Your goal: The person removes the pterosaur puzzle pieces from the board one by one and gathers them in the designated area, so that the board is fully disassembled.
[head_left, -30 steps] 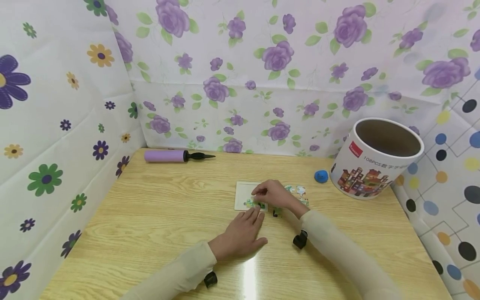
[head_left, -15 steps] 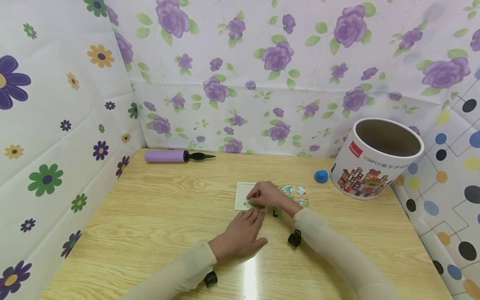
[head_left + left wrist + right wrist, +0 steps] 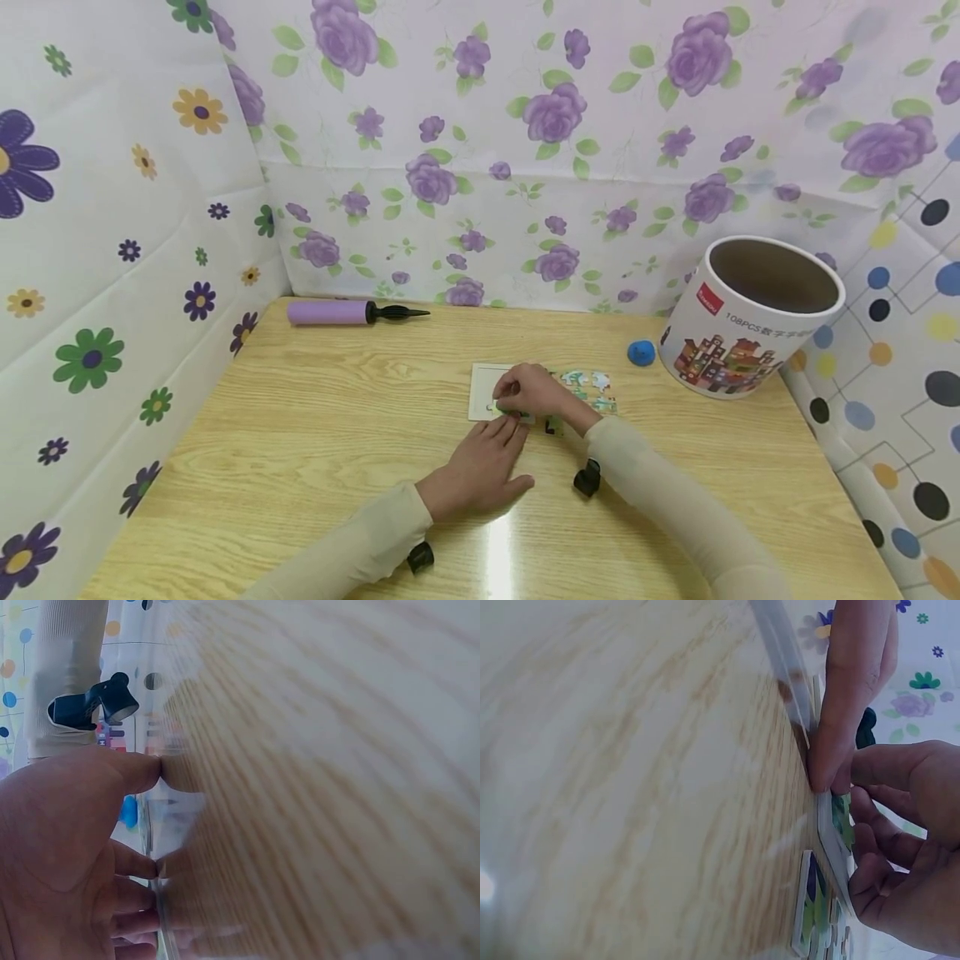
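A shallow white puzzle tray (image 3: 483, 380) lies flat on the table, with green jigsaw pieces along its near side. My right hand (image 3: 536, 390) is over it, thumb and index finger pinching a green puzzle piece (image 3: 497, 407) low in the tray. From the right wrist view, this hand's curled fingers sit right at the green pieces (image 3: 843, 819), covering part of them. My left hand (image 3: 480, 469) lies palm down with fingers extended, their tips at the tray's near edge; in the left wrist view its thumb (image 3: 141, 772) touches the tabletop.
Several loose puzzle pieces (image 3: 602, 382) lie right of the tray, one green-and-black piece (image 3: 553, 427) nearer me. A small blue toy (image 3: 641, 352) stands beside a large white bucket (image 3: 738, 350) at the right. A purple hand pump (image 3: 330, 312) lies at the back left.
My right hand has shifted slightly left and down over the tray, its fingertips now lower at the green pieces. During the last half second it barely moves. My left hand stays in place.
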Demonstrator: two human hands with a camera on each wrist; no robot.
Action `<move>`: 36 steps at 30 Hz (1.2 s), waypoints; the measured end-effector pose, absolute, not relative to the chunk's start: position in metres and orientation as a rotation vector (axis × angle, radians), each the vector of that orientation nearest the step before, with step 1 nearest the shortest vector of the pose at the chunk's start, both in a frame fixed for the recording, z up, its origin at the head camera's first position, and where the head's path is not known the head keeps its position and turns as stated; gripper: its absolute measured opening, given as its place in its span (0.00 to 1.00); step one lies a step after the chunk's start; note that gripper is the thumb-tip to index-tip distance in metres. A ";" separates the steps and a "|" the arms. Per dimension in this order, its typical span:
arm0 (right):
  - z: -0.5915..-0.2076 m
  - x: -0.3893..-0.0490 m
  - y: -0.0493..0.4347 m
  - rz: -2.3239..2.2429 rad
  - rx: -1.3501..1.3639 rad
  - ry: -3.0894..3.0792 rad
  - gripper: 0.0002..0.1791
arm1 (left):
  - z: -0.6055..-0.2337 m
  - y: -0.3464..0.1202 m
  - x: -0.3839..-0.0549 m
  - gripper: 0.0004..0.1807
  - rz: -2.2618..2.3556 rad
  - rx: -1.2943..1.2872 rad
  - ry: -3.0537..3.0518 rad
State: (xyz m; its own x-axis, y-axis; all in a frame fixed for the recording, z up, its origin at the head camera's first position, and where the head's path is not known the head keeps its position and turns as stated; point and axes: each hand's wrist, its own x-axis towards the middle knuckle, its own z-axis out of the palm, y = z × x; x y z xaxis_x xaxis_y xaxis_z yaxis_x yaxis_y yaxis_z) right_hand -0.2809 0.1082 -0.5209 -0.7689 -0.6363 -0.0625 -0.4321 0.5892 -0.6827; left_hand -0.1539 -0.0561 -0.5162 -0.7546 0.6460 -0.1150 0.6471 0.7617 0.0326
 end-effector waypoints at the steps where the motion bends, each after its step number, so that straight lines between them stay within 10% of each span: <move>1: -0.521 -0.281 0.108 -0.969 -0.866 2.519 0.04 | -0.516 -0.056 -0.154 0.43 -0.015 1.046 2.835; 36: -0.491 -0.266 0.173 -1.092 -0.779 2.658 0.09 | -0.519 -0.063 -0.161 0.44 0.030 1.050 2.837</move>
